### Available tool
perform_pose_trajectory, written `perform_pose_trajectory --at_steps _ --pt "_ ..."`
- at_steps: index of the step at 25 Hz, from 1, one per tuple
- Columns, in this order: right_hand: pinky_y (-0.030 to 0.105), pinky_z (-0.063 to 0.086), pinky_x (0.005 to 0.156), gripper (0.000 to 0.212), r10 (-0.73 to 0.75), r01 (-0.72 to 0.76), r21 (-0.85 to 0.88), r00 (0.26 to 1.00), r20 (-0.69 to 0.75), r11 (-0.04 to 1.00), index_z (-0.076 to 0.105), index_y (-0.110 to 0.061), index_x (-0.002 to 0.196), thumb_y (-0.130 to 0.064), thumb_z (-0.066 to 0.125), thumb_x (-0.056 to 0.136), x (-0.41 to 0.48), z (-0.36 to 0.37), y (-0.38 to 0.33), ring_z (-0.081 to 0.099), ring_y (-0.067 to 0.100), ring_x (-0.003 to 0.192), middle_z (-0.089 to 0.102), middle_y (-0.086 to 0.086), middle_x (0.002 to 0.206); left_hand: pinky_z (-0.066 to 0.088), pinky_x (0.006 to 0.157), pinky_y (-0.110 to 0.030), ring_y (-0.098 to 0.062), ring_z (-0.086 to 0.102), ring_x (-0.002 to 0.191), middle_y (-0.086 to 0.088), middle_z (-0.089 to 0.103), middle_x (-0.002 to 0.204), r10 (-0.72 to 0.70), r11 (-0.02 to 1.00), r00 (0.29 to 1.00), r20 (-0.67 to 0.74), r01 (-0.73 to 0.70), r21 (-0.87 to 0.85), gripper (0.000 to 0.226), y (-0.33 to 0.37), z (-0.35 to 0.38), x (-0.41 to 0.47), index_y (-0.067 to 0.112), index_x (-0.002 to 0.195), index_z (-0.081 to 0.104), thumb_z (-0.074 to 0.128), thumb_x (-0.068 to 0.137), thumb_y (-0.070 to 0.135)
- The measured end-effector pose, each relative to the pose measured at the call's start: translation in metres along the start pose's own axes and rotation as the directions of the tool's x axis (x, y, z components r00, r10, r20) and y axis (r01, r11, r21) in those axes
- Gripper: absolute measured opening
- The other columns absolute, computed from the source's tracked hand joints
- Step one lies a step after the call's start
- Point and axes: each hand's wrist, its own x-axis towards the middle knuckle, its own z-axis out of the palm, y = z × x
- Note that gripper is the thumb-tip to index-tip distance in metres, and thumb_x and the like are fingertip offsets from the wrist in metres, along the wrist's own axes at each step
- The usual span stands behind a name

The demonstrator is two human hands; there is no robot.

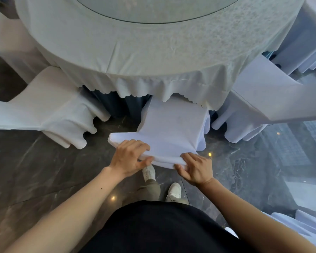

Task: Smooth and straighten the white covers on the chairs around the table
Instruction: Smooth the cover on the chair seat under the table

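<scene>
Head view: both hands, left hand (130, 156) and right hand (195, 168), grip the chair cover (171, 128) along its top edge.

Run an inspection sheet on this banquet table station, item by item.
Surface: round table under a pale tablecloth with a scalloped hem; glass turntable on top.
Job's things: middle chair cover, white, its seat partly under the hem, smooth on the seat and creased near the backrest top. Left chair cover and right chair cover are untouched.
Clutter: nothing seen.
Grips: left hand and right hand each hold the top edge of the middle backrest, fingers curled over it.
Cables: nothing seen.
Surroundings: dark glossy marble floor; more covered chairs at the frame's edges.
</scene>
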Motion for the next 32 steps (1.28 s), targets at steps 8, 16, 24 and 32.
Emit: perform_pose_trajectory --at_steps 8,16,24,32 --pt "0.027 0.036 0.041 0.054 0.034 -0.034 -0.039 0.999 0.0 0.999 0.059 -0.02 0.074 -0.062 0.031 0.093 0.09 0.028 -0.005 0.054 0.02 0.049 0.056 -0.005 0.062 0.044 0.07 -0.039 -0.024 0.059 0.073 -0.001 0.067 0.079 -0.038 0.999 0.998 -0.048 0.037 -0.028 0.064 -0.07 -0.008 0.063 0.013 0.082 0.066 0.031 0.093 0.065" --pt "0.021 0.024 0.047 0.056 0.067 -0.069 -0.071 0.997 -0.031 0.995 0.061 -0.021 0.072 -0.063 0.031 0.094 0.137 0.063 -0.045 0.052 0.019 0.048 0.056 -0.005 0.06 0.044 0.073 -0.039 -0.025 0.056 0.072 -0.004 0.064 0.075 0.014 1.0 1.0 -0.017 -0.015 -0.007 0.067 -0.141 -0.03 0.09 0.01 0.08 0.064 0.029 0.093 0.066" --pt "0.022 0.029 0.046 0.059 0.115 -0.109 -0.076 0.99 0.083 0.991 0.057 -0.02 0.074 -0.066 0.026 0.093 0.132 0.057 -0.051 0.047 0.018 0.049 0.053 -0.005 0.062 0.045 0.071 -0.041 -0.029 0.058 0.07 -0.009 0.064 0.071 -0.002 0.999 1.0 -0.026 0.003 0.04 0.07 -0.136 -0.026 0.082 0.005 0.077 0.06 0.026 0.093 0.064" --pt "0.024 0.028 0.046 0.048 0.096 -0.086 -0.066 0.982 0.165 0.994 0.055 -0.022 0.079 -0.063 0.034 0.093 0.099 0.042 -0.057 0.046 0.017 0.051 0.053 -0.006 0.065 0.044 0.068 -0.039 -0.027 0.059 0.067 -0.007 0.063 0.067 -0.082 0.993 0.99 -0.111 0.091 0.079 0.064 -0.102 -0.017 0.043 0.007 0.073 0.06 0.03 0.095 0.06"
